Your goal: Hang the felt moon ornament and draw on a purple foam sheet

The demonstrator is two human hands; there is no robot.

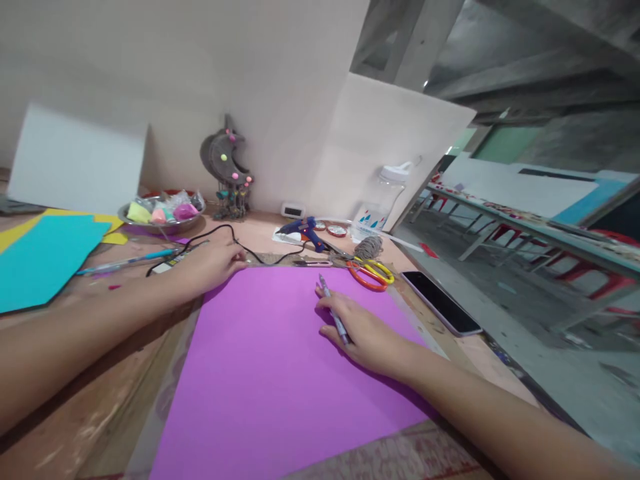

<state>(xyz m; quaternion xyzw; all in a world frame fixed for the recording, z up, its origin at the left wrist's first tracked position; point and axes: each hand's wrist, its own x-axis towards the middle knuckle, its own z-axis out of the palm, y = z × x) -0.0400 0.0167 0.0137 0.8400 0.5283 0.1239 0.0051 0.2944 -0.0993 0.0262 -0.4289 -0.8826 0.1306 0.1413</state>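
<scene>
A large purple sheet of paper or foam lies flat before me on the table. At its far left corner rests my left hand, fingers bent together and closed at the sheet's edge; some fingertips are hidden. Over the sheet's right half, my right hand is closed around a grey pen, its tip pointing away from me. Just beyond the far edge lie scissors with red and yellow handles and a small cutter. A black cable loops behind my left hand.
Behind are a blue glue gun, a ball of grey yarn and a clear bottle. A phone lies right. Leftward are turquoise sheets, a bowl of coloured packets and a decorated crescent moon.
</scene>
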